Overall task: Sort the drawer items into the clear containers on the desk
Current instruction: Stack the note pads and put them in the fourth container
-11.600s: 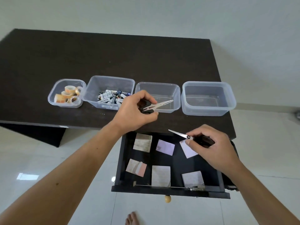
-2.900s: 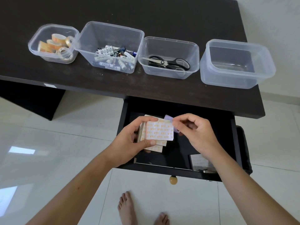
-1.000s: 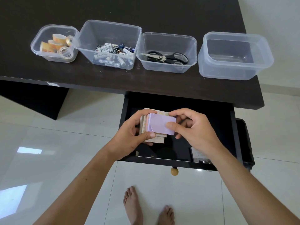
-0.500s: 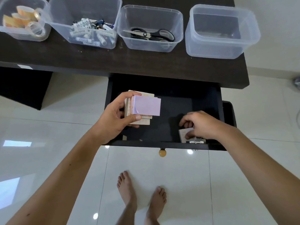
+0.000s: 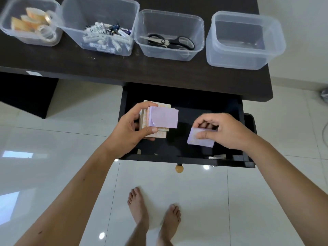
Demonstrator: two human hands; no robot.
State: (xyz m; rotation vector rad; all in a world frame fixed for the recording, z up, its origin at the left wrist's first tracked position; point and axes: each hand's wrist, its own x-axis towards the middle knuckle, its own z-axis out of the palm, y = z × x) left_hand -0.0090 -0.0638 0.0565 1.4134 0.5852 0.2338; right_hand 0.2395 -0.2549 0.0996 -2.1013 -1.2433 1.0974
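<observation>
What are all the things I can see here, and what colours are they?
Desk: one, dark brown, across the top.
Boxes: four, clear plastic, in a row on the desk; the right one holds nothing.
Tape rolls: several, yellowish and clear, in the left box.
Batteries: many, mostly white, in the second box.
Scissors: black handles, in the third box; count unclear.
Drawer: one, black, pulled open, round tan knob.
Note pads: a stack, purple on top, held over the drawer.
Purple pad: one, held over the drawer.
Floor: white shiny tiles.
Left hand: grips the stack.
Right hand: pinches the purple pad.
Feet: two, bare, on the floor.
</observation>
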